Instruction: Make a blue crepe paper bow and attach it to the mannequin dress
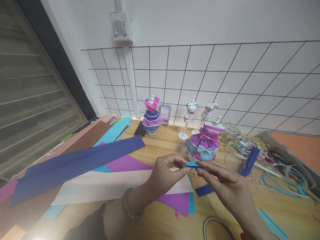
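Your L hand [166, 171] & R hand [225, 183] pinch a 2-tone blue strip [192, 164], ends hidden by fingertips; mini dress form [208, 141] approx. 1 o'clock, base part-hidden.

Just in front of the purple dress [206, 144], the left hand [165, 171] and right hand [226, 186] are held fingertips close together, thumbs and fingers pinched, forearms angled inward.

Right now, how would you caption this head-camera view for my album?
Left hand and right hand pinch a small blue piece above a wooden table, near a purple miniature dress.
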The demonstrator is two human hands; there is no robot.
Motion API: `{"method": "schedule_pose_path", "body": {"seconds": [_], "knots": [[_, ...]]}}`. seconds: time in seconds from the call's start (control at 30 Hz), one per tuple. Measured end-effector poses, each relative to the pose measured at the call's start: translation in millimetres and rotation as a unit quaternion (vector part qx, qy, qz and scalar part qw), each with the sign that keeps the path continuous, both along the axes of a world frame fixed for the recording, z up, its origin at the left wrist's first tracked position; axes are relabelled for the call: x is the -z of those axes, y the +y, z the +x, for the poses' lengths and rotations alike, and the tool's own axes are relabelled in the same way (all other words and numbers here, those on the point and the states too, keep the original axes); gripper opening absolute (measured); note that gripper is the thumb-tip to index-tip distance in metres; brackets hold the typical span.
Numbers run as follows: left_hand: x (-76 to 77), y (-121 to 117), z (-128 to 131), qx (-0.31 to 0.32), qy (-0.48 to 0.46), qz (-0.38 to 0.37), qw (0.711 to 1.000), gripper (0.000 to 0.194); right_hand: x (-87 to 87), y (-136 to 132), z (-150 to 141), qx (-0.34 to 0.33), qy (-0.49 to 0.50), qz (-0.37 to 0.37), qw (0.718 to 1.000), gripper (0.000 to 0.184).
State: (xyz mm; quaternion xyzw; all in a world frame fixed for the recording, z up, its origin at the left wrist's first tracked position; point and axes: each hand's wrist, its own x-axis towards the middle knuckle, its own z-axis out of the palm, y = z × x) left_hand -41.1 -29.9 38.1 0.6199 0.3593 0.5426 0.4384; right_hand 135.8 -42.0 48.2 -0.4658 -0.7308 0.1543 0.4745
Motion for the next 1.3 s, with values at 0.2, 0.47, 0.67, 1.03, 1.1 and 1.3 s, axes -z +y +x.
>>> {"method": "schedule_pose_path", "body": {"seconds": [0.2,0.47,0.67,1.03,1.1,1.3], "knots": [[-4.6,0.1,-2.7,-0.019,0.063,0.092,0.994,0.012,-3.0,0.2,-0.3,-0.02,-0.012,0.05,0.999,0.018],[-5.5,1.7,-3.8,-0.05,0.097,0.191,0.976,0.012,-5.3,1.1,2.4,-0.048,-0.06,0.132,0.988,0.025],[-2.9,3.4,-4.8,-0.068,0.121,0.224,0.965,0.012,-4.8,-0.1,3.8,-0.048,-0.088,0.11,0.989,0.018],[-2.4,9.6,-10.1,-0.059,0.224,0.304,0.924,0.011,-1.1,2.5,7.5,-0.053,-0.08,0.046,0.994,0.015],[-2.7,10.5,-10.8,-0.048,0.229,0.299,0.925,0.011,-0.6,2.6,8.6,-0.059,-0.085,0.051,0.993,0.016],[-4.4,12.0,-12.6,-0.035,0.251,0.282,0.925,0.012,-0.6,6.2,10.3,-0.089,-0.119,0.043,0.988,0.017]]}}
